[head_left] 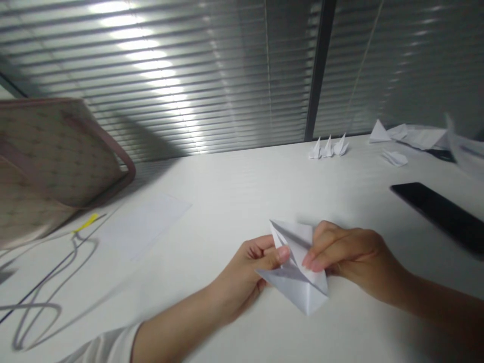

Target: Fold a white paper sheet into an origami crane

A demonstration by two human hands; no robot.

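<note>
A partly folded sheet of white paper (302,292) is held between my two hands, just above the white table. My left hand (253,267) grips its left side, with the thumb pressed on the inner fold and the fingers behind. On the right side, my right hand (344,252) pinches the paper, fingertips flat against its inner face. The paper's flaps stand apart, with one pointed corner at the top and another toward me. Some of my right fingers are hidden behind the paper.
A patterned handbag (56,166) stands at the left, with tangled cables (56,272) in front. A flat white sheet (147,224) lies nearby. Three small folded paper figures (327,148) stand at the back. More folded papers (419,136) and a black phone (442,214) are at right.
</note>
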